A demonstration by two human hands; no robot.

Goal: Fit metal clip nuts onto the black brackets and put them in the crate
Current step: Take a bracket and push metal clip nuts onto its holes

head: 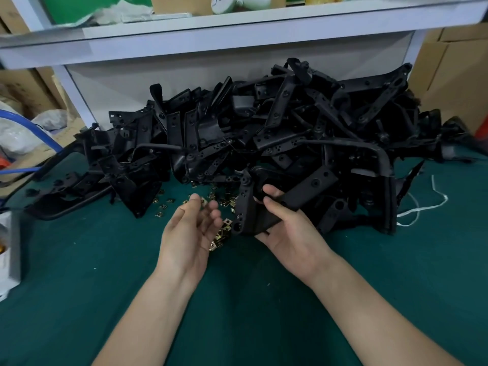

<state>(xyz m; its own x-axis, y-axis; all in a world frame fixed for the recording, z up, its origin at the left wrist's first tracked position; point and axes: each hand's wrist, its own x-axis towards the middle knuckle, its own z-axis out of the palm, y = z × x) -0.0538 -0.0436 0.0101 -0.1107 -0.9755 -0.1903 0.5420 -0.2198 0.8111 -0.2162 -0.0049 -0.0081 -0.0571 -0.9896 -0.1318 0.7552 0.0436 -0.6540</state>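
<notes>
My right hand (pixel 287 231) grips a black bracket (pixel 253 210) from below, thumb on top, lifted just in front of the heap. My left hand (pixel 190 228) hovers to its left with fingers loosely curled; a small brass clip nut (pixel 203 200) seems pinched at the fingertips, though blur makes this uncertain. Several loose brass clip nuts (pixel 221 233) lie on the green table (pixel 105 260) under and beyond the left hand. A large pile of black brackets (pixel 264 133) fills the middle of the table. No crate is visible.
A white shelf unit (pixel 211 30) stands behind the pile. Cardboard boxes (pixel 454 75) sit at the right, a blue hose (pixel 34 130) and bags at the left. A white cord (pixel 422 207) lies at the right. A white container (pixel 8 254) stands at the left edge.
</notes>
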